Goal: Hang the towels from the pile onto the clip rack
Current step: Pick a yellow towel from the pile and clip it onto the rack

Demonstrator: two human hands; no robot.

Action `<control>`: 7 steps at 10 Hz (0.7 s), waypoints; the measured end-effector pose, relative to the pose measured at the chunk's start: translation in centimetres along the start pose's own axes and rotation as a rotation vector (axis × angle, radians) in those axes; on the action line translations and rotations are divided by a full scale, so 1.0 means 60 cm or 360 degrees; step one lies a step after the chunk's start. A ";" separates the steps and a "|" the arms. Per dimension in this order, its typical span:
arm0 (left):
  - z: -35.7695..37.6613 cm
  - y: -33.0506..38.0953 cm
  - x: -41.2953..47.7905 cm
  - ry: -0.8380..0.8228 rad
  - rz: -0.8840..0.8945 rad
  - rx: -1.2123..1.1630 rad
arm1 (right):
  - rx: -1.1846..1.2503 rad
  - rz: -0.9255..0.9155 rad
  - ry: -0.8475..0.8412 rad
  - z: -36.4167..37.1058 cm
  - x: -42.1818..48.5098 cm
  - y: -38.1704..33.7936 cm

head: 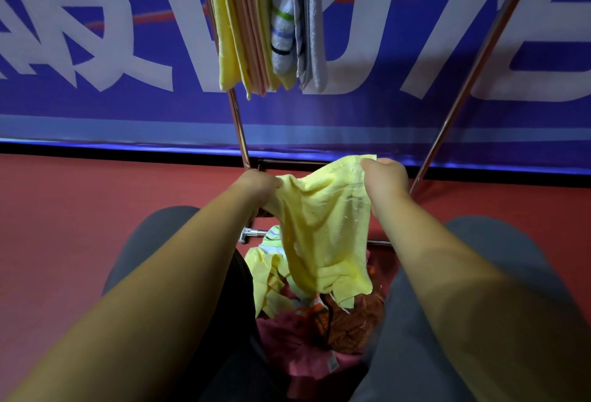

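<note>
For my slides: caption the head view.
Left hand and right hand hold a yellow towel above the pile, below hung towels.

Left hand [260, 185] and right hand [382, 182] grip a yellow towel [323, 229] above the pile [313, 321].

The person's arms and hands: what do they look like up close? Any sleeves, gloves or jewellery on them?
Both forearms are bare all the way to the frame edge, so no sleeves show. The left hand and right hand wear no gloves, and no watch, bracelet or ring is visible on the sides that show. Beneath the arms the person wears dark grey trousers.
</note>
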State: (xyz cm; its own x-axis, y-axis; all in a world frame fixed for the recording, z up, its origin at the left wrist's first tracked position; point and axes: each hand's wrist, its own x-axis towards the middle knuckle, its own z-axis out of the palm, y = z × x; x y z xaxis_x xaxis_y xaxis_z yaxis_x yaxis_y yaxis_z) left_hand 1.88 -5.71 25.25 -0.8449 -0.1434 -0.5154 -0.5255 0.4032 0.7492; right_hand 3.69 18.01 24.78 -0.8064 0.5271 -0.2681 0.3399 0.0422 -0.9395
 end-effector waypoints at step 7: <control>0.028 0.006 -0.008 -0.0439 0.0150 -0.0449 | -0.0856 -0.0746 -0.0637 0.055 -0.047 0.032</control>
State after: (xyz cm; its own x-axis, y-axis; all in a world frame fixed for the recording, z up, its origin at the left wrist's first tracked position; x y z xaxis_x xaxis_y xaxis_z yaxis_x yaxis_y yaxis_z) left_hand 2.24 -3.96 25.08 -0.8522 0.1459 -0.5024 -0.4863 0.1333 0.8636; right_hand 5.03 13.79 23.00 -0.9996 0.0149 -0.0244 0.0283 0.6381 -0.7694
